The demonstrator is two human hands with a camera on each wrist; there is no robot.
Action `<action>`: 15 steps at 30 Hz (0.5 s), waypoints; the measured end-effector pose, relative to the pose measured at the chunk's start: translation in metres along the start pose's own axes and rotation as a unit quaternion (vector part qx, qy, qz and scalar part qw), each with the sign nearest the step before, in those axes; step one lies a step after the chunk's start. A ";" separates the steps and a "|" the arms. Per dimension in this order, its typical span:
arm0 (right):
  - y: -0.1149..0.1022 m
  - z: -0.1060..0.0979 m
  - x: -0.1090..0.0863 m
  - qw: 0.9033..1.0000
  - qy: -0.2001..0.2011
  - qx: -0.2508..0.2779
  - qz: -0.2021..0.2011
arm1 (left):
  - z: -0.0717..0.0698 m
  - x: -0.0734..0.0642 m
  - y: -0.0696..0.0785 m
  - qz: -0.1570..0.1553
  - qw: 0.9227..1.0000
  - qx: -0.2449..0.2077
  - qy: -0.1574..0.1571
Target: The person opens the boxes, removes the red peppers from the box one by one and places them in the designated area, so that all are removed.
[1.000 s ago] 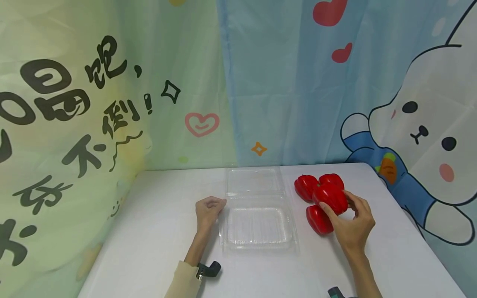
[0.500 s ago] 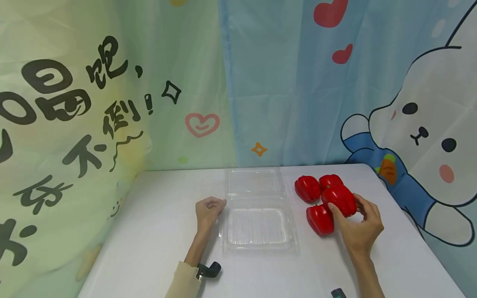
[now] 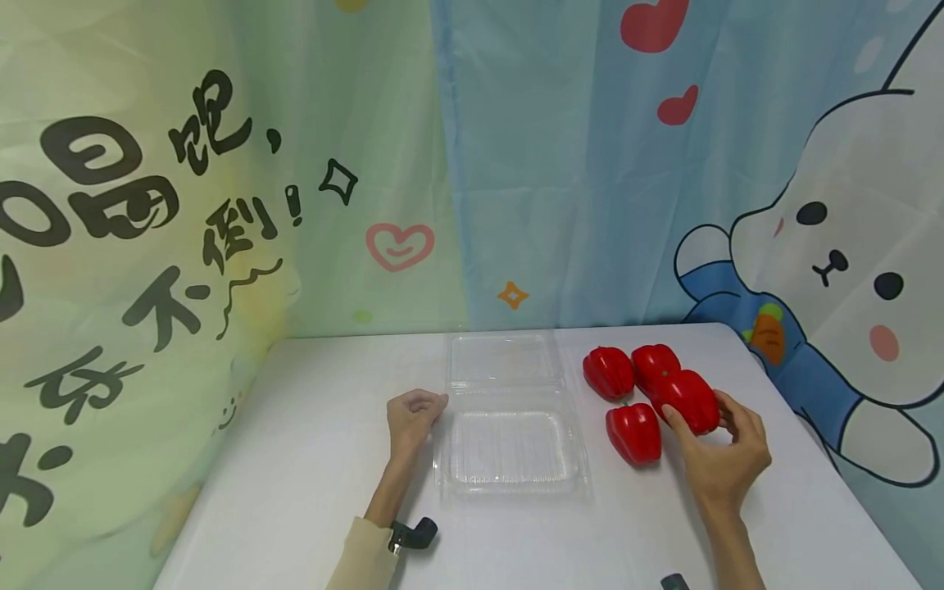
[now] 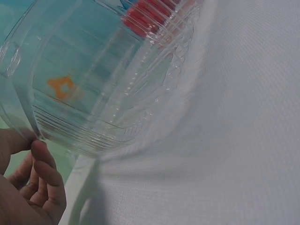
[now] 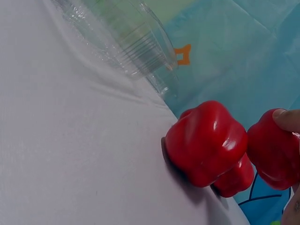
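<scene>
A clear plastic clamshell container (image 3: 514, 447) lies opened flat on the white table, its lid (image 3: 503, 359) toward the back. My left hand (image 3: 415, 419) pinches the container's left rim between thumb and fingertips, as the left wrist view shows. My right hand (image 3: 726, 455) holds a red bell pepper (image 3: 692, 401) with the thumb on its near side and fingers on its far side. Beside it stand other red bell peppers: one at the front (image 5: 206, 143), one at the back left (image 3: 608, 374) and one behind the held pepper (image 3: 653, 365).
The white table (image 3: 295, 483) ends at a printed curtain (image 3: 516, 164) behind it. A dark wrist camera (image 3: 415, 533) is strapped to my left wrist, and part of another (image 3: 674, 582) shows by my right forearm.
My right hand has shifted to the right and slightly toward me with the bell pepper, uncovering more of the front and back peppers. The left hand and the container have stayed put.
</scene>
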State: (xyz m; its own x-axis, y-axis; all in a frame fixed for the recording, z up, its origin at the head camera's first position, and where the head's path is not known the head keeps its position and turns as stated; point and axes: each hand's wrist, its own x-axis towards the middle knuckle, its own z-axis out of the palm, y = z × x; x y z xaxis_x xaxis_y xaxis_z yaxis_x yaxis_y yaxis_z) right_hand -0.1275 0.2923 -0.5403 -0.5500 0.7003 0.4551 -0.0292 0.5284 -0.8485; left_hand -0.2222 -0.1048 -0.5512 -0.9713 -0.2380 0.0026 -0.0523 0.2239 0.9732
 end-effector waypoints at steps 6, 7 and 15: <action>0.006 -0.002 0.000 1.000 0.001 -0.008 0.009 | 0.000 0.000 0.000 0.005 1.000 -0.008 0.000; 0.007 -0.002 0.000 1.000 0.001 -0.009 0.010 | 0.000 0.000 0.000 0.007 1.000 -0.011 0.000; 0.016 -0.002 0.000 0.999 0.000 -0.029 0.035 | 0.001 -0.001 -0.001 0.012 1.000 -0.016 0.004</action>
State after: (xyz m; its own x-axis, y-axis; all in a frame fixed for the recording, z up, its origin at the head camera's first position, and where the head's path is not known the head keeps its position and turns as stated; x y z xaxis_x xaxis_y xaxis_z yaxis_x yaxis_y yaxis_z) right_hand -0.1263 0.3014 -0.5536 -0.5493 0.7366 0.3945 0.0581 0.5046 -0.8614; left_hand -0.2213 -0.1042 -0.5523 -0.9702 -0.2406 0.0271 -0.0221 0.1995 0.9797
